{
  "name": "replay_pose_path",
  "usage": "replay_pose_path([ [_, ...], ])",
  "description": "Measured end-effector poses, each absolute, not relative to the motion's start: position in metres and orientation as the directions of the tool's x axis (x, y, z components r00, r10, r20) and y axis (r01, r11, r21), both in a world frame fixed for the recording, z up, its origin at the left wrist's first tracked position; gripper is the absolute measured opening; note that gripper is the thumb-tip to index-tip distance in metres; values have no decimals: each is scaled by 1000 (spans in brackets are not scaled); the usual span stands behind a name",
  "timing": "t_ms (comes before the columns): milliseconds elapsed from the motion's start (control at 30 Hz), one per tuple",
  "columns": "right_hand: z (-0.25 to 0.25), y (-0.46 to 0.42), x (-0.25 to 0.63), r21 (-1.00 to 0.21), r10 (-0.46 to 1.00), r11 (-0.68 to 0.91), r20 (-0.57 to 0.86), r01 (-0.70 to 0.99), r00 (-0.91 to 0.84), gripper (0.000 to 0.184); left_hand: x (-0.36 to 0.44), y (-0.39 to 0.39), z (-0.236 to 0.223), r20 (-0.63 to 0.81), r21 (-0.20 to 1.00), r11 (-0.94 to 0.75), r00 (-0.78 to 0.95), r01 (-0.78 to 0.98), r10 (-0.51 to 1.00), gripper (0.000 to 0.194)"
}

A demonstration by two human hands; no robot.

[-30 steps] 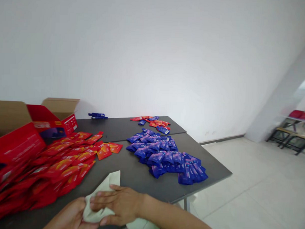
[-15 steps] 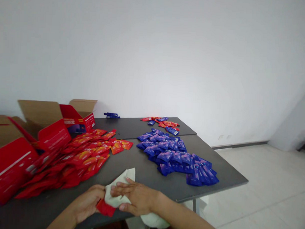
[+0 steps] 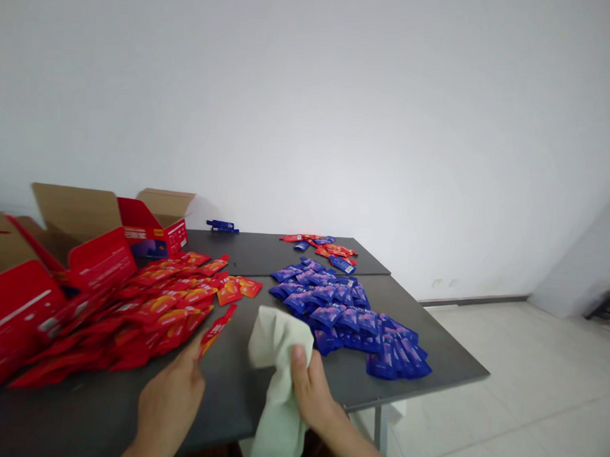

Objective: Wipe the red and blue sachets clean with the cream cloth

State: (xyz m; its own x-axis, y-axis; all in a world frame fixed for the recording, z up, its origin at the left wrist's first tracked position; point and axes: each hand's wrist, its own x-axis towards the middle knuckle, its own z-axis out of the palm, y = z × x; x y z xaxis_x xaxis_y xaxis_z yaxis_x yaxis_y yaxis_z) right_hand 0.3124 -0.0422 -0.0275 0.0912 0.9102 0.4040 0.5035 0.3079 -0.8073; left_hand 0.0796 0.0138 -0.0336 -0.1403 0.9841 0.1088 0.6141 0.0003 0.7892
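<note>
My left hand (image 3: pixel 171 400) is closed on a red sachet (image 3: pixel 217 330) with an orange print, held up over the near edge of the dark table. My right hand (image 3: pixel 314 392) grips a pale cloth (image 3: pixel 282 381), which hangs down past the table's front edge, its upper part bunched above my fingers. To the left of my left hand spreads a heap of red sachets (image 3: pixel 157 310). Beyond my right hand lies a pile of blue-purple sachets (image 3: pixel 332 299), several of them overlapping in rows. The two hands are apart.
Open red cardboard boxes (image 3: pixel 104 261) stand along the left side. At the back of the table (image 3: pixel 264 250) lie mixed red and blue sachets (image 3: pixel 334 249) and a few dark blue packets (image 3: pixel 222 225). A white wall (image 3: pixel 309 109) rises behind; tiled floor (image 3: pixel 480 381) is at the right.
My right hand has lifted the cloth off the red sachet and moved right with it. My left hand has raised the sachet upright, away from the cloth.
</note>
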Motion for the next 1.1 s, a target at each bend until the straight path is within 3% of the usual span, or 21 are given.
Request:
replay_pose_path([
  [100,-2,-24,311,-810,911,314,404,496,83,53,102,1,-40,84,740,-52,-15,670,996,64],
  [200,3,-13,292,-695,901,359,433,624,-36,54,113,-7,-64,172,736,-208,119,644,978,71],
  [300,-10,-24,261,-542,881,463,365,701,-300,63,95,-11,-89,261,694,-341,221,634,940,73],
  [367,-20,-37,244,-458,797,602,290,654,-530,68,76,-14,-98,274,636,-374,256,675,927,65],
  [467,-32,-42,237,-391,662,731,207,560,-720,69,60,-22,-96,281,431,-374,271,821,920,57],
  [567,-42,-19,250,-372,752,647,171,665,-636,55,65,-25,-85,238,244,-273,216,930,947,59],
  [633,-45,3,261,-355,854,515,137,780,-502,53,71,-23,-77,183,203,-208,171,957,968,64],
  [733,-43,21,267,-317,888,456,103,832,-448,55,72,-16,-68,120,192,-149,128,970,984,70],
  [867,-32,3,259,-404,677,686,48,605,-735,55,62,-8,-64,25,210,-187,186,959,982,69],
  [933,-29,-5,259,-483,591,710,13,512,-807,53,57,-6,-65,-10,231,-202,210,952,978,71],
  [1000,-31,-4,264,-500,614,685,4,530,-789,50,56,-5,-64,-2,250,-202,209,947,978,72],
  [1100,-37,15,266,-404,797,558,16,725,-604,55,62,-6,-56,13,261,-179,182,949,983,74],
])
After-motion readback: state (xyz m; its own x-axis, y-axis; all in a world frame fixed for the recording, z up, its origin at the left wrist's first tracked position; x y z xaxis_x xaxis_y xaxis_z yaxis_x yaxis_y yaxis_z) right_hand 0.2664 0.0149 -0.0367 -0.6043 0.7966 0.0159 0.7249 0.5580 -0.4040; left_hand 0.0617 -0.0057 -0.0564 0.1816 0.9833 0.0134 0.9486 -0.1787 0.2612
